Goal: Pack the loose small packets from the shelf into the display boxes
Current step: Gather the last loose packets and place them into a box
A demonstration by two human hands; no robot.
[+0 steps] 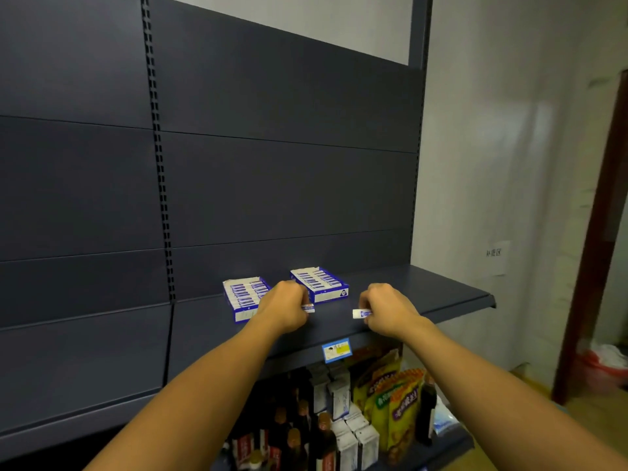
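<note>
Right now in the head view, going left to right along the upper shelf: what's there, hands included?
Left display box → left hand, pinching a small packet → right display box, further back → second small packet, pinched by the right hand → bare shelf.

Both arms outstretched; left hand (283,305), right hand (390,309) curled, pinching
</note>
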